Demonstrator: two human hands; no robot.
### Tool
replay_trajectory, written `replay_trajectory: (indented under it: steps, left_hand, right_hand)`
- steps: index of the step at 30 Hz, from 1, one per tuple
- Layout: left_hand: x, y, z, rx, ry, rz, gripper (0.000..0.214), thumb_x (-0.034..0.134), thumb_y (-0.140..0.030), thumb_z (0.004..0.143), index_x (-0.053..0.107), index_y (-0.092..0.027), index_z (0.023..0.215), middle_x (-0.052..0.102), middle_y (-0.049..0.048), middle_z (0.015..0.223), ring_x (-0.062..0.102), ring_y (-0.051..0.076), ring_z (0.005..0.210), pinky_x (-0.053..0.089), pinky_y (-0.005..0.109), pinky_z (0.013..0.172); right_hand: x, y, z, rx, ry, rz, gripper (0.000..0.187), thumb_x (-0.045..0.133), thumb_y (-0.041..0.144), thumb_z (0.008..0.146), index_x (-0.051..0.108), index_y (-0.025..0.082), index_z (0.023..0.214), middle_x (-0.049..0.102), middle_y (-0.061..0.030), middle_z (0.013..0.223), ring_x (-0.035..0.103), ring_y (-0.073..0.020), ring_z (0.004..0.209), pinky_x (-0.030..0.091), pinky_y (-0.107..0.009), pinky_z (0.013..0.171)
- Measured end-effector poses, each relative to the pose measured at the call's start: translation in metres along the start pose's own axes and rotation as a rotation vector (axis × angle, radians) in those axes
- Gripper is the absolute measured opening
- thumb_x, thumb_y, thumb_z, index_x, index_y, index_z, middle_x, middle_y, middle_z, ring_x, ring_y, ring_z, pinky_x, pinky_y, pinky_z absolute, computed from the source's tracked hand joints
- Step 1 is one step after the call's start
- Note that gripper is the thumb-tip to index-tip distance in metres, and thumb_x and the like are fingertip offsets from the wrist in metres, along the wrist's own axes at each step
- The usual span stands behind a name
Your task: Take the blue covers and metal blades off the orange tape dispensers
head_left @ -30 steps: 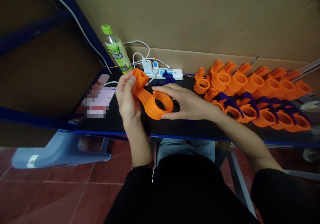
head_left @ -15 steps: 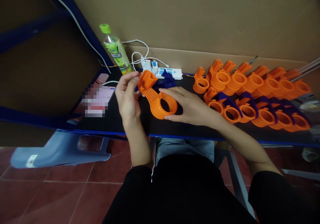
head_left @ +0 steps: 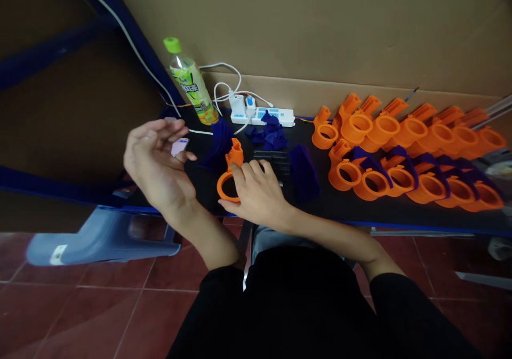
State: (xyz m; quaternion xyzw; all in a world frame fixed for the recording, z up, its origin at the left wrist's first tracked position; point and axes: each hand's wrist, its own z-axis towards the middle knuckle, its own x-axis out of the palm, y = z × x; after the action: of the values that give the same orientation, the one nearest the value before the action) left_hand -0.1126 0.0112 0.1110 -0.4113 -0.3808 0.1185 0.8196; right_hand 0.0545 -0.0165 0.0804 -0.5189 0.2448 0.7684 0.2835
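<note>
My right hand (head_left: 260, 191) grips an orange plastic ring holder (head_left: 234, 156) low over the black tabletop, thumb at the ring's lower edge and fingers over its right side. My left hand (head_left: 160, 164) is raised to the left of it, palm up, fingers apart, holding nothing. Dark blue sheets (head_left: 221, 143), stacked, stand behind the holder. Past my right fingers sits a black ribbed object (head_left: 278, 162), partly covered by the hand. A dark blue rectangular piece (head_left: 304, 172) lies to its right, and crumpled dark blue scraps (head_left: 271, 133) lie behind it.
Two rows of similar orange ring holders (head_left: 384, 129) fill the right side, several in the front row with dark blue pieces. At the back stand a green-capped bottle (head_left: 194, 89) and a white power strip (head_left: 280, 116) with cables. A phone (head_left: 180, 145) is partly behind my left hand.
My left hand has let go of the orange ring holder and moved left, opening. My right hand has carried the holder left, uncovering the black ribbed object and blue pieces.
</note>
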Motion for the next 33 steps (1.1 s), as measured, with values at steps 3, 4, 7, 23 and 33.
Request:
replay_trajectory:
  steps: [3, 4, 7, 23, 33]
  left_hand:
    - [0.000, -0.003, -0.002, 0.001, 0.010, 0.006, 0.026, 0.065, -0.033, 0.075, 0.071, -0.014, 0.092, 0.079, 0.0076, 0.084, 0.080, 0.024, 0.080, 0.038, 0.021, 0.040]
    - [0.001, -0.004, -0.003, 0.003, 0.012, 0.005, 0.026, 0.065, -0.033, 0.076, 0.071, -0.014, 0.092, 0.079, 0.0072, 0.084, 0.080, 0.023, 0.079, 0.038, 0.021, 0.040]
    - [0.001, -0.006, -0.004, -0.017, 0.028, -0.007, 0.025, 0.066, -0.032, 0.077, 0.071, -0.014, 0.093, 0.080, 0.0068, 0.084, 0.079, 0.021, 0.078, 0.039, 0.021, 0.040]
    - [0.003, 0.009, 0.003, -0.067, 0.039, -0.029, 0.025, 0.064, -0.033, 0.076, 0.070, -0.014, 0.091, 0.078, 0.0076, 0.078, 0.073, 0.019, 0.067, 0.036, 0.021, 0.038]
    - [0.019, 0.022, 0.000, -0.112, 0.080, 0.032, 0.026, 0.063, -0.037, 0.072, 0.068, -0.016, 0.086, 0.074, 0.0062, 0.075, 0.072, 0.019, 0.064, 0.035, 0.020, 0.037]
  right_hand:
    - [0.012, 0.005, -0.003, -0.007, 0.010, -0.004, 0.082, 0.059, 0.069, 0.105, 0.063, -0.002, 0.146, 0.068, -0.0245, 0.138, 0.055, -0.0350, 0.124, 0.042, -0.051, 0.110]
    - [0.015, 0.005, -0.004, -0.011, 0.016, -0.007, 0.082, 0.058, 0.070, 0.105, 0.063, -0.001, 0.145, 0.068, -0.0245, 0.139, 0.054, -0.0350, 0.125, 0.042, -0.052, 0.112]
    - [0.022, 0.006, -0.004, -0.009, 0.026, -0.016, 0.079, 0.055, 0.069, 0.106, 0.065, 0.000, 0.143, 0.068, -0.0244, 0.138, 0.055, -0.0345, 0.125, 0.041, -0.052, 0.113]
    - [-0.090, -0.056, -0.067, 0.144, -0.299, 0.109, 0.072, 0.062, 0.033, 0.097, 0.044, 0.021, 0.166, 0.057, -0.0143, 0.150, 0.053, -0.0322, 0.138, 0.047, -0.056, 0.119]
    - [-0.189, -0.303, -0.277, 0.829, -0.388, -0.621, 0.078, 0.081, 0.044, 0.085, 0.061, 0.012, 0.153, 0.064, -0.0256, 0.146, 0.058, -0.0351, 0.139, 0.043, -0.054, 0.118]
